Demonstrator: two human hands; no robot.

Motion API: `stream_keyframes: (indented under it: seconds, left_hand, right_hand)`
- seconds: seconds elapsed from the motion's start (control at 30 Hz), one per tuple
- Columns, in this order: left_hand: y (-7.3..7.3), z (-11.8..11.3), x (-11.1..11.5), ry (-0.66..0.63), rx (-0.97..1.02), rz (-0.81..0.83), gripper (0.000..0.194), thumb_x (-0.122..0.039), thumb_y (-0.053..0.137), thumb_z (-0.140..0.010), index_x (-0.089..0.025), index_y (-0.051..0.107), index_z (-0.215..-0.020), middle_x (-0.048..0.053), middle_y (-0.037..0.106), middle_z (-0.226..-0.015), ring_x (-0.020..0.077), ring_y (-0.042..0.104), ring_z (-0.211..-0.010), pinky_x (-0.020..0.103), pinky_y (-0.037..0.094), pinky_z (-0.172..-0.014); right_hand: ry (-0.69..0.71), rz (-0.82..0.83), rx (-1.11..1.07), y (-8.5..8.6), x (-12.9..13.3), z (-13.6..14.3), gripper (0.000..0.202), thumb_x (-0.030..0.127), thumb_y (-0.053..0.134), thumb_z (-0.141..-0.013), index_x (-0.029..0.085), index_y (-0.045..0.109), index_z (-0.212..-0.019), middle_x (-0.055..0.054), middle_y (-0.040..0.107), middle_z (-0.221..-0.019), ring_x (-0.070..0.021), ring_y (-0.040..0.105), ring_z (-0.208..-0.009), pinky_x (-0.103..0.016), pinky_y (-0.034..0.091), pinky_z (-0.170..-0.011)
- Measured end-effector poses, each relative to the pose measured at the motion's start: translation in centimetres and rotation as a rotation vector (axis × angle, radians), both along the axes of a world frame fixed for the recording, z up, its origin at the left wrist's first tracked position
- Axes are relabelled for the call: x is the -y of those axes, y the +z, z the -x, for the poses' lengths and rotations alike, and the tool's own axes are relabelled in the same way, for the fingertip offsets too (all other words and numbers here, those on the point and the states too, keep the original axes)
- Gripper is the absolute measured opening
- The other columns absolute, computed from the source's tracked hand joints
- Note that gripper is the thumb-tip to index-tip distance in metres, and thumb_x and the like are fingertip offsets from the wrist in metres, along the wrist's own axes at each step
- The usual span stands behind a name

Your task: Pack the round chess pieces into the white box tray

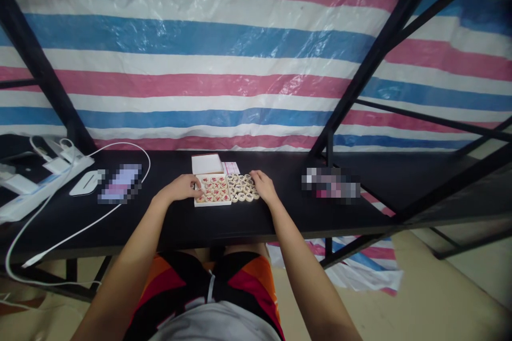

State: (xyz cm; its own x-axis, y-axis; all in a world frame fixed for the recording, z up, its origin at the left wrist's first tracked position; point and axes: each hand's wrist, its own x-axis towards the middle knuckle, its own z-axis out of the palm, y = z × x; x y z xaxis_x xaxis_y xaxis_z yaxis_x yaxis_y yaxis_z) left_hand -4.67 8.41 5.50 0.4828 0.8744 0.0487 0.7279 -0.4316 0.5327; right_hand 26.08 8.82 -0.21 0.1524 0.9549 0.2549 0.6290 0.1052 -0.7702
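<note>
A shallow white box [213,204] lies on the black table, filled with rows of round xiangqi pieces [216,191] with red characters. Against its right side sits a block of round xiangqi pieces [241,189] with black characters. My left hand [183,187] reaches over the box's left wall, thumb and fingers apart, with the fingertips at the leftmost red pieces. At the right edge of the black pieces rests my right hand [262,185], its fingers stretched along them and touching the outer ones. Part of both sets is hidden under my fingers.
Behind the pieces lie an open box lid [207,164] and a pink-and-white paper [231,168]. To the left are a power strip [44,186], white cables and a blurred phone-like object [120,184]. A blurred item [331,183] lies right, near black metal posts.
</note>
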Motion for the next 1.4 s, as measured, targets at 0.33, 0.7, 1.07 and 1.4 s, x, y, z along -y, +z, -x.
stream_keyframes:
  seconds: [0.33, 0.7, 1.07, 1.4]
  left_hand:
    - [0.9, 1.8, 0.0, 0.094, 0.127, -0.017, 0.029, -0.038, 0.059, -0.064, -0.016, 0.067, -0.082, -0.004, 0.043, -0.058, 0.0111, 0.038, -0.054, 0.024, 0.029, -0.053]
    - [-0.5, 4.3, -1.0, 0.090, 0.157, 0.314, 0.028, -0.040, 0.069, -0.055, -0.018, 0.061, -0.070, -0.002, 0.059, -0.061, 0.0148, 0.053, -0.060, 0.024, 0.035, -0.054]
    - [-0.3, 3.4, -0.9, 0.099, 0.143, 0.225, 0.042, -0.041, 0.069, -0.058, -0.016, 0.061, -0.090, -0.003, 0.056, -0.060, 0.0135, 0.050, -0.056, 0.023, 0.033, -0.053]
    - [0.7, 2.9, -0.3, -0.030, 0.184, 0.277, 0.046, -0.045, 0.067, -0.065, -0.015, 0.066, -0.099, -0.006, 0.045, -0.055, 0.0108, 0.041, -0.054, 0.023, 0.029, -0.054]
  right_hand:
    - [-0.002, 0.018, -0.010, 0.3, 0.2, 0.1, 0.040, 0.048, 0.033, -0.086, 0.023, 0.064, -0.091, -0.005, 0.065, -0.098, -0.0201, 0.056, -0.096, -0.031, 0.038, -0.085]
    - [0.000, 0.000, -0.006, 0.2, 0.1, 0.1, 0.040, 0.049, 0.033, -0.086, 0.022, 0.064, -0.087, -0.004, 0.065, -0.094, -0.0193, 0.057, -0.092, -0.029, 0.039, -0.083]
    - [0.006, 0.011, 0.002, 0.4, 0.3, 0.2, 0.040, 0.047, 0.033, -0.086, 0.022, 0.063, -0.086, -0.004, 0.065, -0.094, -0.0194, 0.057, -0.091, -0.029, 0.039, -0.083]
    - [0.002, 0.000, 0.006, 0.3, 0.2, 0.2, 0.039, 0.047, 0.033, -0.086, 0.022, 0.063, -0.087, -0.004, 0.065, -0.094, -0.0188, 0.056, -0.092, -0.029, 0.038, -0.083]
